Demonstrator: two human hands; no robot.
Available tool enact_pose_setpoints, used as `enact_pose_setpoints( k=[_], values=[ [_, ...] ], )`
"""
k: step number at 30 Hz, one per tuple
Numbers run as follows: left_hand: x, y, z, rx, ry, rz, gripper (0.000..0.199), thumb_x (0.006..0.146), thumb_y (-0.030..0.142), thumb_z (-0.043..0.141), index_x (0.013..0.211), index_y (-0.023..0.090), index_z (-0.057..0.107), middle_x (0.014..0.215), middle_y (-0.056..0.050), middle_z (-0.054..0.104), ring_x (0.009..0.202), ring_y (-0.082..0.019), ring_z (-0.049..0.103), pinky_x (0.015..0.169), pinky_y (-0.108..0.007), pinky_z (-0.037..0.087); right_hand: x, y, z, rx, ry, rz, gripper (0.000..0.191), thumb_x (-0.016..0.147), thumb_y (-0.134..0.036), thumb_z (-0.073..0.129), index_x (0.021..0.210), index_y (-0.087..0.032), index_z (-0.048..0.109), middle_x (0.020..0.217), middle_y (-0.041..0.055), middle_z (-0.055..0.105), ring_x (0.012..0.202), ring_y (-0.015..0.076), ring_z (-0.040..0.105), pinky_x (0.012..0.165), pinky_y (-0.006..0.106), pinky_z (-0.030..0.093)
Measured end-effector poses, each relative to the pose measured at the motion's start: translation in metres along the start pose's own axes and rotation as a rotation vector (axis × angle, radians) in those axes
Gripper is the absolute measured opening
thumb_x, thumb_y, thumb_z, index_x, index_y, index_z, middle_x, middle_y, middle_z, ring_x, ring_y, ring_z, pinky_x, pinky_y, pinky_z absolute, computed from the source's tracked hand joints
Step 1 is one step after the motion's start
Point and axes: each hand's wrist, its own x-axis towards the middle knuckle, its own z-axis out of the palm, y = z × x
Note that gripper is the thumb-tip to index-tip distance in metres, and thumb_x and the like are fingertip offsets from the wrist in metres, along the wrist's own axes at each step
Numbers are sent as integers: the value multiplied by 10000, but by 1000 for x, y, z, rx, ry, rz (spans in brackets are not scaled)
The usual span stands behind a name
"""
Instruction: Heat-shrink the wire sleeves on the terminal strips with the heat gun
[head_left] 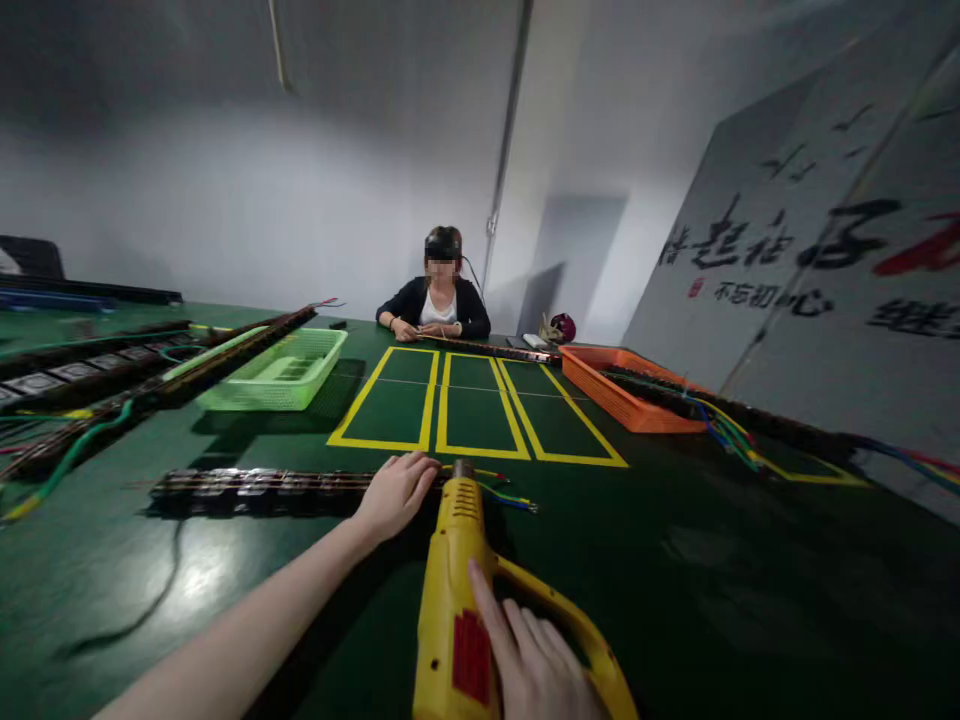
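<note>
My right hand (529,650) is wrapped around the handle of a yellow heat gun (442,590), one finger stretched along its body. The gun's metal nozzle (463,467) points away from me, toward coloured wires (510,498) at the right end of a long dark strip (262,490). That strip lies crosswise on the green table, with shiny segments along its top. Over its right end my left hand (397,495) is closed, fingers bent around it beside the nozzle. Part of the strip and the wire ends is hidden by the hand and gun.
Yellow tape rectangles (480,448) mark the green table (675,600). A light green basket (300,385) stands left, near more wired strips (112,400). At right is an orange basket (600,385) with a strip across it. Opposite sits a person (439,300), hands at another strip (502,350).
</note>
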Motion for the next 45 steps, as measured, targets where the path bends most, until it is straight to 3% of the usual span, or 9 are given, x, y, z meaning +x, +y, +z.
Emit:
enact_pose_setpoints(
  k=[6,12,15,21,26,32,37,39,45],
  values=[
    [2,5,0,4,31,29,366,953,362,231,1066,218,547,1062,-24,584,977,-154,536,860,-333,364,-10,21,-3,50,-114,37,835,726,-126,335,1440,-179,-96,996,43,654,871,188,636,740,320,535],
    [2,5,1,39,42,71,290,932,318,293,1071,217,527,1049,-26,578,938,-149,539,806,-316,377,-6,55,-13,383,-519,191,1111,609,-637,591,1450,-233,-12,1260,60,516,1088,246,546,884,386,485],
    [1,7,-1,89,48,100,284,898,346,361,1097,213,514,1055,-37,574,957,-170,534,846,-340,366,-3,67,-18,393,-581,301,1145,563,-677,603,1454,-189,75,1307,95,468,1146,262,501,942,400,441],
    [2,10,-1,195,44,116,346,842,409,431,1103,196,509,1063,-60,574,999,-226,514,926,-409,324,-12,86,-12,325,-565,342,1105,588,-691,569,1452,-200,87,1334,101,439,1139,269,504,947,424,429],
    [1,10,2,193,44,116,373,828,390,461,1147,197,484,1102,-54,560,1029,-217,501,957,-403,319,-23,105,7,258,-390,403,1049,618,-744,519,1442,-306,38,1236,51,535,1028,236,568,848,398,485],
    [-1,11,5,190,54,133,358,827,332,464,1153,186,485,1076,-65,559,1012,-215,504,953,-397,339,-18,118,12,153,-235,399,996,648,-691,544,1440,-266,114,1125,61,575,985,241,554,847,413,457],
    [0,13,5,154,107,154,348,823,302,470,1146,176,480,1084,-65,557,1033,-213,496,997,-423,313,20,120,-17,114,-222,287,842,709,-707,460,1404,-277,258,1339,51,402,1170,265,420,974,470,354],
    [-1,17,3,124,151,209,351,833,264,450,1170,168,461,1117,-72,549,1068,-207,481,1016,-419,300,47,113,-30,155,-324,204,765,783,-676,377,1410,-255,257,1347,63,394,1194,253,396,987,457,344],
    [-8,31,1,94,120,654,247,829,155,408,1047,160,524,1043,-57,581,983,-157,508,915,-311,379,135,76,-23,251,-526,-192,660,813,-539,455,1375,-213,339,1308,69,445,1183,224,415,988,394,363]
  ],
)
